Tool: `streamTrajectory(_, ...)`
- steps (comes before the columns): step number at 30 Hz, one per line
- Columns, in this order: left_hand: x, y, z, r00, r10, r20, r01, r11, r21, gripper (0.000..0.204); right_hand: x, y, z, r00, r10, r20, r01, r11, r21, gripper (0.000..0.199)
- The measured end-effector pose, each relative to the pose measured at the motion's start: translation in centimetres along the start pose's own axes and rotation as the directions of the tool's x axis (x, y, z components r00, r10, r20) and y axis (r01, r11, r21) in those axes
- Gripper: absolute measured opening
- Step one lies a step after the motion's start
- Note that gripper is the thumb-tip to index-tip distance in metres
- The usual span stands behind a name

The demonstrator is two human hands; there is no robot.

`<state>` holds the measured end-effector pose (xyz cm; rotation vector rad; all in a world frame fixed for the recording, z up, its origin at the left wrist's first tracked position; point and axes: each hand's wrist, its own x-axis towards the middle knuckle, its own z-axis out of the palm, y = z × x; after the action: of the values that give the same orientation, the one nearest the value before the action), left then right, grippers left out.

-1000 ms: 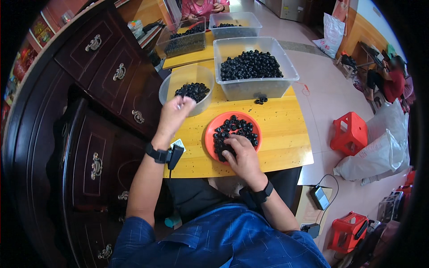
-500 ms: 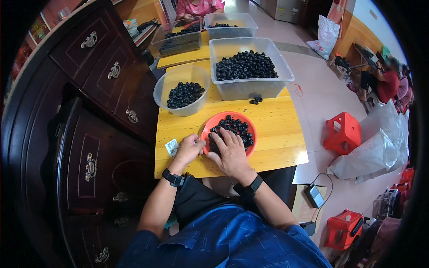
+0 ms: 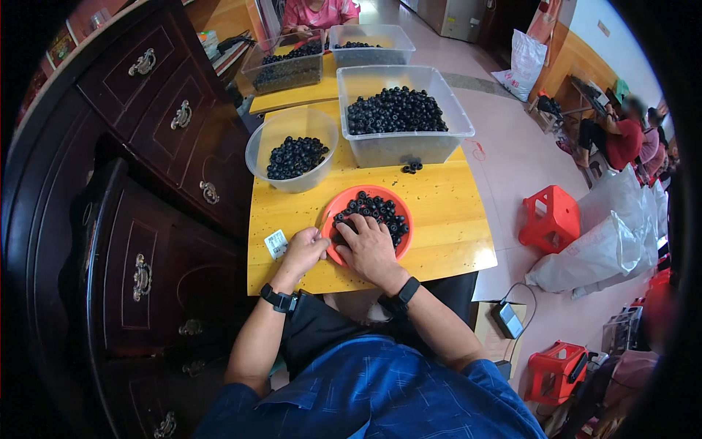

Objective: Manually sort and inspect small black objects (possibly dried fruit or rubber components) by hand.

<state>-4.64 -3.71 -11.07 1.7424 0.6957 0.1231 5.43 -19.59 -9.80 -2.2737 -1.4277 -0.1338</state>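
Observation:
A red bowl [image 3: 404,208] stands near the table's front edge. In it lie many small black ring-like pieces [image 3: 373,208] with holes in their middles. My right hand [image 3: 371,252] reaches over the bowl's near rim, its fingers apart and bent down among the pieces. At the left rim my left hand [image 3: 306,249] is closed, thumb against the curled fingers; whatever it may hold is hidden. A white printed label [image 3: 276,244] lies left of that hand.
Behind the bowl stand a round clear tub [image 3: 256,155] and a large clear bin [image 3: 406,150], both with black pieces. A few loose pieces [image 3: 412,167] lie before the bin. Dark drawers [image 3: 168,241] line the left. A red stool [image 3: 550,219] stands right; a person [image 3: 318,13] sits opposite.
My right hand's fingers have drawn back slightly and bent more into the pieces. My left hand has shifted slightly left and is more tightly curled. The whole view has moved a little.

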Motion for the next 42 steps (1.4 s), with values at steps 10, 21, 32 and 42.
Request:
streamTrajectory(10,-0.2,-0.1,0.0,1.0,0.002,0.019,-0.002,1.0,-0.008,0.013,0.9,0.4,0.5,0.998,-0.038,-0.052,0.038,0.999,-0.007,0.034)
streamTrajectory(21,0.8,-1.7,0.1,0.999,0.039,0.003,-0.039,0.999,-0.026,0.018,1.9,0.4,0.2,0.996,0.047,0.081,-0.054,0.994,0.095,0.028)
streamTrajectory(32,0.4,-2.1,-0.2,0.998,0.061,-0.016,-0.062,0.998,-0.01,0.018,2.3,1.9,-0.9,0.984,0.177,-0.038,-0.139,0.876,0.462,0.022)
streamTrajectory(42,0.1,-1.6,0.2,0.996,0.055,-0.069,-0.048,0.994,0.1,0.02,0.7,5.1,-1.0,0.808,0.04,0.588,-0.119,-0.966,0.229,0.036)
